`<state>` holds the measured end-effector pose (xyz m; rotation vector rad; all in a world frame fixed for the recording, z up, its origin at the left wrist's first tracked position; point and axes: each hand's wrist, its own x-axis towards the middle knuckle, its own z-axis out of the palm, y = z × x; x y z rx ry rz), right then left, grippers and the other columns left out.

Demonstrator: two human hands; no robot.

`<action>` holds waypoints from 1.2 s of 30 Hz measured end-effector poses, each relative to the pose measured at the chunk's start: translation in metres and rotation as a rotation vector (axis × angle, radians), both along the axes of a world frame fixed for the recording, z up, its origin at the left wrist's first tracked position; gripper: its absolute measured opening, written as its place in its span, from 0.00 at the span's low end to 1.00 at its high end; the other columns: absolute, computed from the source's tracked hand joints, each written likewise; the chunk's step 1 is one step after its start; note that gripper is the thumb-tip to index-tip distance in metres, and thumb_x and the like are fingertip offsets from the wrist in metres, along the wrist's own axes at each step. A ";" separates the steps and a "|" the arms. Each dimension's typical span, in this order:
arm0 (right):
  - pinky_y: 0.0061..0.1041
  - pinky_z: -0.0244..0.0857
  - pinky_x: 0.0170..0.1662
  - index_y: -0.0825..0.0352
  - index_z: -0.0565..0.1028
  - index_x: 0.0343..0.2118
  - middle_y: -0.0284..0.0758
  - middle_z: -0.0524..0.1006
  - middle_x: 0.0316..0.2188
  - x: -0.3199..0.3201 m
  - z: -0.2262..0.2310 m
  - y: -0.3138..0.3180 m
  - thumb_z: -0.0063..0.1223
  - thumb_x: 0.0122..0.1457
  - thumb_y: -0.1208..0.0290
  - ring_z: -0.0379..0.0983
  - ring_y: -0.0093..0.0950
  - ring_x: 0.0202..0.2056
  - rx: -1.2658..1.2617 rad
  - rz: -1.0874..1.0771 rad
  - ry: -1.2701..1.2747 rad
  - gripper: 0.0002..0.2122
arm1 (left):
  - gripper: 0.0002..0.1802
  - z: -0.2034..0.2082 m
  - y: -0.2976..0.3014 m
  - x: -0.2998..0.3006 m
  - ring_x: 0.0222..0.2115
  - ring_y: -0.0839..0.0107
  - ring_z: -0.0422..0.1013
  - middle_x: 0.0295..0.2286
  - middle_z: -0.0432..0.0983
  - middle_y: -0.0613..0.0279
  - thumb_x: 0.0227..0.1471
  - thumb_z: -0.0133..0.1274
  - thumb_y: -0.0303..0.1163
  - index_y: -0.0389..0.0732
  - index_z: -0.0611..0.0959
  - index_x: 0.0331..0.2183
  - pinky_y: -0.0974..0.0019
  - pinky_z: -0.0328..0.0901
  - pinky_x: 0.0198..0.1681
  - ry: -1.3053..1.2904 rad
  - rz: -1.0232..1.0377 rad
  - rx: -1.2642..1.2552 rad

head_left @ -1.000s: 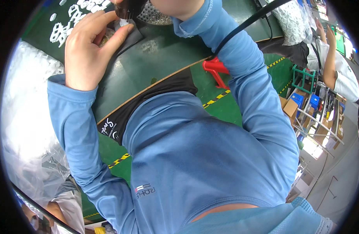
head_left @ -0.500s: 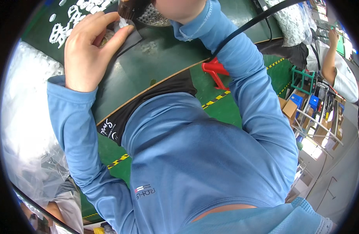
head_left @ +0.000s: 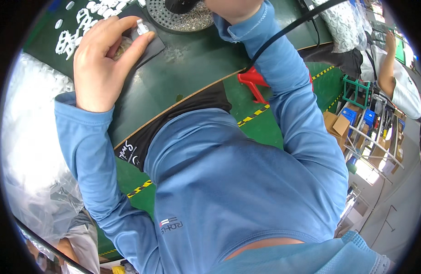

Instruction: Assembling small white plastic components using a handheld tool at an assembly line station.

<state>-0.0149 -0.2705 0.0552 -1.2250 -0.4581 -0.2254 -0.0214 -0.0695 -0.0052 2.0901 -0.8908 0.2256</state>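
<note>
My left hand [head_left: 98, 59] is closed at the far left of the bench, its thumb and forefinger pinching a small white plastic part [head_left: 141, 28]. That part sits over a dark flat block [head_left: 152, 51]. My right hand [head_left: 233, 8] is cut off by the top edge, and its fingers are mostly out of sight. It appears to grip a black screwdriver [head_left: 180, 4], only the lower end of which shows. Under this end is a round grey tray [head_left: 162, 16] with a perforated surface and a heap of small metal screws [head_left: 194, 19].
Several loose white plastic parts [head_left: 78, 32] lie beyond my left hand. A big clear bag of white pieces [head_left: 37, 137] stands at left, another [head_left: 340, 27] at upper right. A black cable [head_left: 288, 36] crosses my right forearm. A red stool [head_left: 254, 82] stands below the bench edge.
My right hand and the screwdriver have moved right, off the white part and over the screw tray. The white part is now uncovered, and my left hand stays nearly in place.
</note>
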 end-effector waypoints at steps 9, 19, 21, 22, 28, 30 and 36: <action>0.19 0.63 0.22 0.72 0.67 0.50 0.36 0.72 0.21 0.011 -0.018 -0.007 0.46 0.58 0.28 0.67 0.22 0.18 -0.051 0.057 -0.160 0.41 | 0.16 0.000 0.001 0.001 0.20 0.70 0.59 0.20 0.62 0.62 0.47 0.69 0.31 0.36 0.85 0.38 0.64 0.56 0.25 -0.012 -0.009 0.000; 0.19 0.64 0.22 0.74 0.67 0.49 0.37 0.74 0.20 0.002 -0.007 -0.005 0.51 0.58 0.32 0.68 0.22 0.18 -0.106 -0.021 -0.214 0.40 | 0.16 0.000 0.001 0.000 0.21 0.70 0.60 0.21 0.64 0.62 0.47 0.70 0.32 0.36 0.85 0.38 0.65 0.58 0.25 0.000 0.005 -0.006; 0.19 0.64 0.22 0.74 0.68 0.48 0.37 0.74 0.20 0.006 -0.013 -0.003 0.52 0.58 0.33 0.69 0.22 0.18 -0.044 -0.007 -0.197 0.39 | 0.16 0.000 0.001 0.001 0.21 0.70 0.60 0.21 0.64 0.62 0.47 0.70 0.32 0.36 0.85 0.38 0.65 0.58 0.25 0.002 0.005 0.000; 0.19 0.64 0.21 0.75 0.68 0.48 0.38 0.74 0.20 0.007 -0.015 -0.003 0.53 0.58 0.34 0.69 0.22 0.18 0.018 0.009 -0.179 0.38 | 0.16 0.000 0.002 0.001 0.21 0.70 0.60 0.21 0.64 0.62 0.47 0.70 0.32 0.36 0.85 0.38 0.65 0.58 0.25 -0.001 0.006 0.003; 0.19 0.64 0.21 0.75 0.69 0.48 0.38 0.74 0.20 0.007 -0.012 -0.005 0.52 0.58 0.34 0.69 0.22 0.17 -0.058 -0.020 -0.208 0.38 | 0.16 0.000 0.002 0.000 0.21 0.70 0.60 0.21 0.64 0.62 0.47 0.70 0.32 0.37 0.85 0.38 0.65 0.58 0.26 0.001 0.015 0.004; 0.20 0.64 0.21 0.75 0.69 0.48 0.38 0.74 0.20 0.006 -0.009 -0.005 0.52 0.59 0.34 0.69 0.23 0.18 -0.101 -0.028 -0.234 0.38 | 0.16 -0.001 0.002 0.000 0.21 0.70 0.60 0.21 0.64 0.62 0.47 0.70 0.33 0.37 0.85 0.38 0.65 0.58 0.26 -0.001 0.018 0.001; 0.19 0.63 0.23 0.76 0.68 0.49 0.39 0.74 0.20 0.006 0.004 -0.001 0.49 0.60 0.34 0.69 0.22 0.19 -0.041 0.031 -0.253 0.38 | 0.15 -0.005 0.002 0.002 0.21 0.77 0.56 0.24 0.64 0.67 0.50 0.69 0.29 0.34 0.85 0.40 0.71 0.52 0.24 -0.056 -0.019 -0.019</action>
